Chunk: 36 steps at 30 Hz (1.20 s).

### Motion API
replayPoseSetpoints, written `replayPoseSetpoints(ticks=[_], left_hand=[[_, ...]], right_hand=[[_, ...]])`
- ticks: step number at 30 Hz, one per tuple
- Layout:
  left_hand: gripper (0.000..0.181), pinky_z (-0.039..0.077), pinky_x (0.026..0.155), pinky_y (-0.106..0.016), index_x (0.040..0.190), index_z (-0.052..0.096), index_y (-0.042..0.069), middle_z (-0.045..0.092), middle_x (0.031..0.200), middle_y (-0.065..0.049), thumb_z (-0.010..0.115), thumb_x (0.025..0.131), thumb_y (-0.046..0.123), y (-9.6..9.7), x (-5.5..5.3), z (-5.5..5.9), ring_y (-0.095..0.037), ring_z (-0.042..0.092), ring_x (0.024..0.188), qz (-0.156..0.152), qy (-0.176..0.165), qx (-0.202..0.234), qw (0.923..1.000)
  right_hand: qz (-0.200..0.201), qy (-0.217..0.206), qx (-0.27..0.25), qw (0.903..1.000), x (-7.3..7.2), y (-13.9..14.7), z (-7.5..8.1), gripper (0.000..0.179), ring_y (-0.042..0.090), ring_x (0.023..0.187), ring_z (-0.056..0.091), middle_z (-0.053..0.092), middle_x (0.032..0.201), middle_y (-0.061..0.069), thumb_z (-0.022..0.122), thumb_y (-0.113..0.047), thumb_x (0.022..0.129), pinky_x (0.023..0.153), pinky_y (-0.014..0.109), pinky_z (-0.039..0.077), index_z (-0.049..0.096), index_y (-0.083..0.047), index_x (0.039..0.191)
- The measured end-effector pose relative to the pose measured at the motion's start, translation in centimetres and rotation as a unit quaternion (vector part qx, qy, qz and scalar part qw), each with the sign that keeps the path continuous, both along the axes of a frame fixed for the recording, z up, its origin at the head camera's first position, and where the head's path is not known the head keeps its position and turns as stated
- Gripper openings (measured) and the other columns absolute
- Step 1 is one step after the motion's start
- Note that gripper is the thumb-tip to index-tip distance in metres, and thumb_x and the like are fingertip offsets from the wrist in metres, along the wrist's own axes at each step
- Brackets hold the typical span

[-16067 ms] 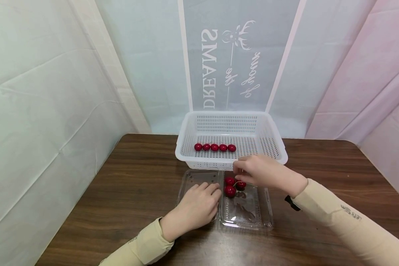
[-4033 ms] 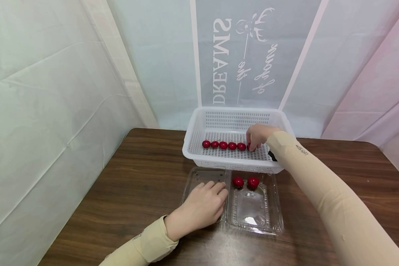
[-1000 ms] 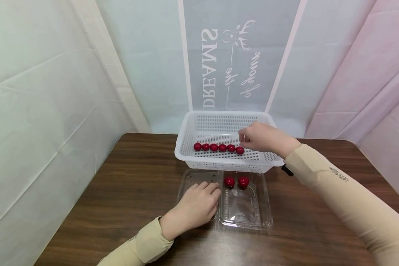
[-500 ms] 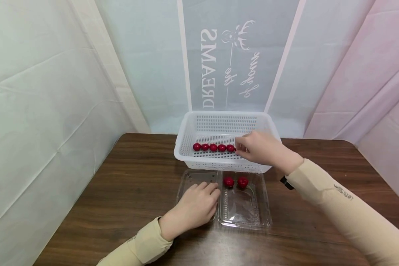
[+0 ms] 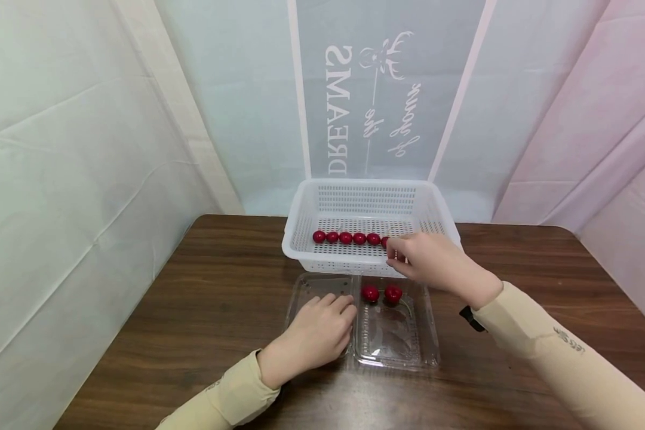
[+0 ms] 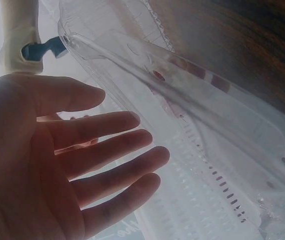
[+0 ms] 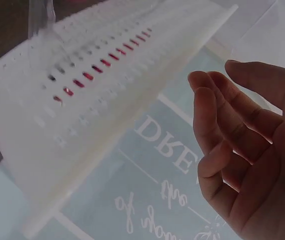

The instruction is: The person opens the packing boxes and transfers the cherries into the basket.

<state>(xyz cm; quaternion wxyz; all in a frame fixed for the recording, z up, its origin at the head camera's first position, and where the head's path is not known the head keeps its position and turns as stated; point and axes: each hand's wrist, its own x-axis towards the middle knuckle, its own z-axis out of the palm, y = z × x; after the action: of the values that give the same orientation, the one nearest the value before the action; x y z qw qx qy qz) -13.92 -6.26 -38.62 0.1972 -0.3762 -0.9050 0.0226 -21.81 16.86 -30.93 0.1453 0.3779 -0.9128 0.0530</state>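
In the head view, several red cherries [image 5: 359, 239] lie in a row inside the white perforated basket [image 5: 299, 251]. Two more cherries with stems sit at the far end of the right half of a clear plastic clamshell box [image 5: 389, 352]; one of them is the right cherry [image 5: 393, 294]. My right hand [image 5: 427, 260] hovers over the basket's front rim, partly covering the last cherry of the row. Its fingers are loosely bent, and the right wrist view shows nothing between thumb and fingertips. My left hand [image 5: 317, 331] rests on the clamshell's left half, fingers extended and holding nothing.
The basket stands at the back of the dark wooden table [image 5: 220, 286], against a printed curtain [image 5: 387, 89]. Directly in front of it lies the opened clamshell. White cloth [image 5: 75, 179] hangs along the left side, and pinkish cloth on the right.
Since the oldest frame, one cherry has gone from the clamshell to the row's right end. In the last half second my right hand let go there and drew back toward the front rim.
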Motion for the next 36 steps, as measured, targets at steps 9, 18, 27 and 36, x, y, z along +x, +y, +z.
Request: replayPoseSetpoints(ticks=[9, 18, 27, 36], left_hand=[[0.023, 0.049, 0.065, -0.032, 0.102, 0.066, 0.013, 0.065, 0.113, -0.002, 0.061, 0.083, 0.025, 0.0, 0.0, 0.0, -0.018, 0.061, 0.092, 0.003, -0.001, -0.001, 1.0], [0.022, 0.048, 0.064, -0.031, 0.101, 0.065, 0.013, 0.065, 0.113, -0.001, 0.061, 0.082, 0.025, 0.0, 0.0, -0.1, -0.018, 0.061, 0.091, 0.002, 0.006, 0.003, 1.0], [0.023, 0.047, 0.063, -0.031, 0.101, 0.065, 0.013, 0.065, 0.113, -0.001, 0.061, 0.082, 0.025, 0.1, 0.0, -0.2, -0.018, 0.061, 0.09, 0.001, 0.008, 0.001, 1.0], [0.023, 0.048, 0.064, -0.031, 0.101, 0.065, 0.013, 0.065, 0.114, -0.002, 0.06, 0.082, 0.025, 0.1, 0.0, -0.1, -0.018, 0.061, 0.091, 0.004, 0.001, -0.003, 1.0]], right_hand=[[-0.011, 0.006, -0.003, 0.9999, 1.2, 0.1, -1.6, 0.012, 0.004, 0.044, 0.036, 0.053, 0.058, -0.01, 0.07, -0.016, 0.08, 0.04, 0.021, 0.029, 0.059, -0.017, 0.076], [-0.01, -0.009, -0.02, 0.9997, 1.7, 0.4, -3.4, 0.015, 0.001, 0.046, 0.038, 0.054, 0.059, -0.014, 0.072, -0.016, 0.079, 0.043, 0.019, 0.032, 0.058, -0.018, 0.075], [-0.014, -0.02, -0.031, 0.9992, 1.8, 0.6, -5.0, 0.015, 0.001, 0.05, 0.045, 0.057, 0.062, -0.01, 0.073, -0.013, 0.078, 0.046, 0.021, 0.038, 0.059, -0.016, 0.075], [-0.014, -0.006, -0.036, 0.9992, 1.6, 0.8, -6.2, 0.017, 0.002, 0.051, 0.046, 0.059, 0.064, -0.007, 0.075, -0.012, 0.076, 0.049, 0.022, 0.04, 0.058, -0.013, 0.076]])
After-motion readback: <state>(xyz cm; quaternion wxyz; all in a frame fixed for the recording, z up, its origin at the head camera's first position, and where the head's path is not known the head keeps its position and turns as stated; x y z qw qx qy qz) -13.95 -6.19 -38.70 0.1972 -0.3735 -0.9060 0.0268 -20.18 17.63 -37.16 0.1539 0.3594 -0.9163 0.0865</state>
